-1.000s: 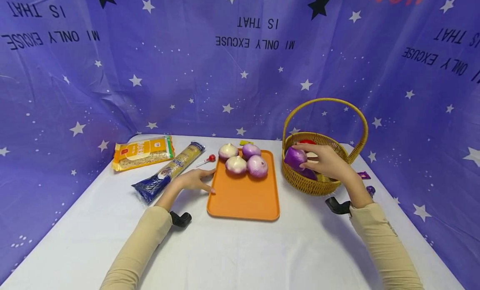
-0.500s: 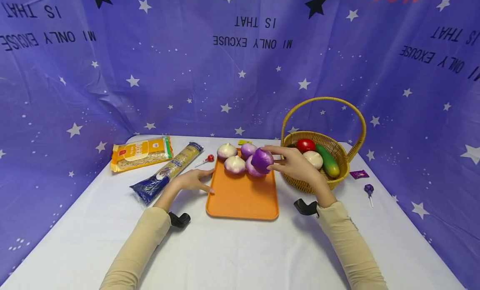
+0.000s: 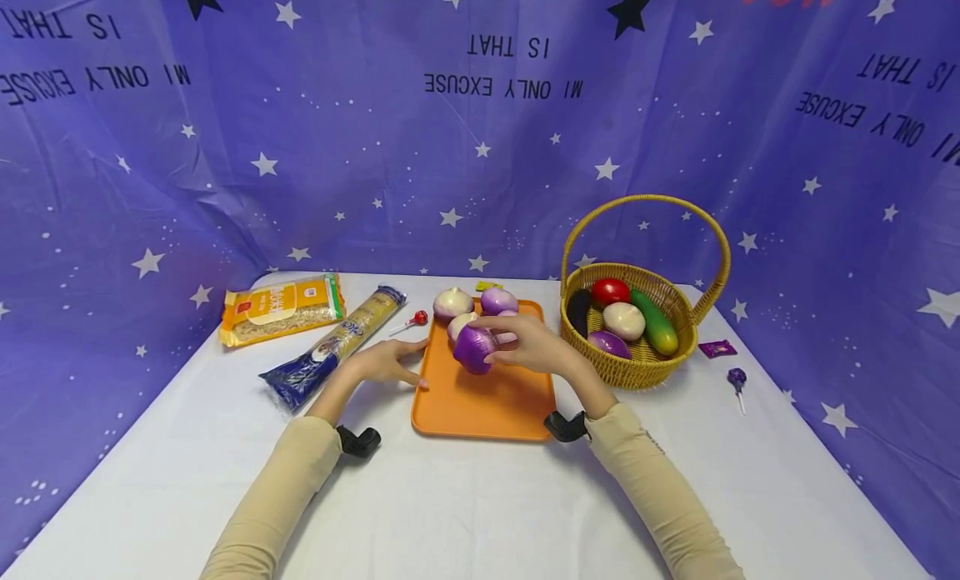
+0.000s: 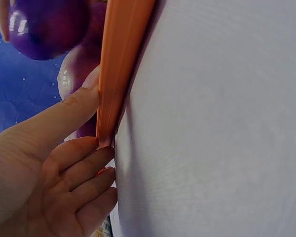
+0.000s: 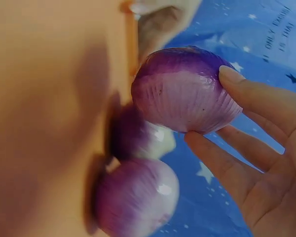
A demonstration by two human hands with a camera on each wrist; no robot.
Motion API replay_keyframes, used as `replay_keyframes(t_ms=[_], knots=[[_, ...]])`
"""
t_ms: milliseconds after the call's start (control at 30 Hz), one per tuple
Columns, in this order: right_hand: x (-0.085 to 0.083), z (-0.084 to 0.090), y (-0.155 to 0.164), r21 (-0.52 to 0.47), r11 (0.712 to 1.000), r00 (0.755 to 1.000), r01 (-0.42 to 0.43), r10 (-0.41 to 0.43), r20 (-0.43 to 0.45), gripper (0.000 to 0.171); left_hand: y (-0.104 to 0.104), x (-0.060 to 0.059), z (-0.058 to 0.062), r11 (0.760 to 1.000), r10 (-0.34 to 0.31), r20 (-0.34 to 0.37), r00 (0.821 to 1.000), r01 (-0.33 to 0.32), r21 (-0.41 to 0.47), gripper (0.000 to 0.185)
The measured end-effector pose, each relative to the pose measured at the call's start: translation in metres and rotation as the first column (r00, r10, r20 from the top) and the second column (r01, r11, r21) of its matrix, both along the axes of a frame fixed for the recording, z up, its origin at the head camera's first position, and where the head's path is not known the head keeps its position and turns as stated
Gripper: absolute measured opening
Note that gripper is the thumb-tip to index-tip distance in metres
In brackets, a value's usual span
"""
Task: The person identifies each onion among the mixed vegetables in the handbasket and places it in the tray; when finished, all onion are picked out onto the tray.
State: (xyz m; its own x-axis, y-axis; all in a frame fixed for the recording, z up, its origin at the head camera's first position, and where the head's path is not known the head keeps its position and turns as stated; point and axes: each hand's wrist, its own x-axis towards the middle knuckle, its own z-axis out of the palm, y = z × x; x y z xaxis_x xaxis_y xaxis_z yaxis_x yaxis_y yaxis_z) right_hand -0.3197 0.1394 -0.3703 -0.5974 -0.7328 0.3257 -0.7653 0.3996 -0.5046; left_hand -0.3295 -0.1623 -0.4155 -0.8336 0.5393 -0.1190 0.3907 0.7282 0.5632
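Observation:
My right hand (image 3: 528,343) pinches a dark purple onion (image 3: 476,350) between thumb and fingers, above the orange tray (image 3: 480,409). In the right wrist view the onion (image 5: 185,94) shows a paler, ribbed side. Behind it on the tray are several more onions, two pale-topped, such as the back-left one (image 3: 453,303), and a purple one (image 3: 498,300); the held onion and hand partly cover the others. My left hand (image 3: 384,362) rests at the tray's left edge. In the left wrist view its fingers are loosely extended, with thumb and fingertips against the rim (image 4: 113,74).
Right of the tray stands a wicker basket (image 3: 630,374) holding a tomato (image 3: 611,291), a cucumber (image 3: 656,323), a white round vegetable (image 3: 624,321), an eggplant (image 3: 578,312) and a purple onion (image 3: 610,343). A pasta pack (image 3: 337,342), grain bag (image 3: 283,310) and red lollipop (image 3: 418,317) lie left.
My right hand has lifted the purple onion out of the basket and carried it left over the tray, ending above its middle. My left hand has stayed at the tray's edge.

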Motion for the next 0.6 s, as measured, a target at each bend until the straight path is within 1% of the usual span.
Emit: replay_keyframes(t_ms=[67,133,333,400,500,600], knots=[[-0.001,-0.007,-0.004,0.010,1.000,1.000,-0.023,0.023,-0.007,0.050,0.000,0.000,0.000,1.000,-0.007,-0.005,1.000,0.007,-0.002,0.087],[-0.001,-0.013,-0.007,0.018,0.999,0.999,-0.027,0.028,-0.025,0.049,0.000,0.000,0.000,1.000,-0.010,-0.008,1.000,0.010,0.000,0.087],[0.000,-0.025,-0.011,0.018,0.999,0.998,-0.035,0.034,0.046,0.053,0.000,-0.001,-0.001,1.000,-0.012,-0.011,1.000,0.012,0.003,0.087],[0.001,-0.026,-0.011,0.021,0.999,0.998,-0.031,0.030,0.061,0.054,0.000,-0.001,-0.001,1.000,-0.014,-0.013,1.000,0.014,0.001,0.088],[0.001,-0.024,-0.010,0.042,0.999,0.999,-0.016,0.014,0.035,0.053,0.000,-0.001,-0.001,1.000,-0.015,-0.011,1.000,0.015,0.007,0.088],[0.002,-0.020,-0.007,0.076,0.997,1.000,0.026,-0.027,0.013,0.053,0.000,0.000,-0.001,1.000,-0.018,-0.011,1.000,0.018,0.011,0.087]])
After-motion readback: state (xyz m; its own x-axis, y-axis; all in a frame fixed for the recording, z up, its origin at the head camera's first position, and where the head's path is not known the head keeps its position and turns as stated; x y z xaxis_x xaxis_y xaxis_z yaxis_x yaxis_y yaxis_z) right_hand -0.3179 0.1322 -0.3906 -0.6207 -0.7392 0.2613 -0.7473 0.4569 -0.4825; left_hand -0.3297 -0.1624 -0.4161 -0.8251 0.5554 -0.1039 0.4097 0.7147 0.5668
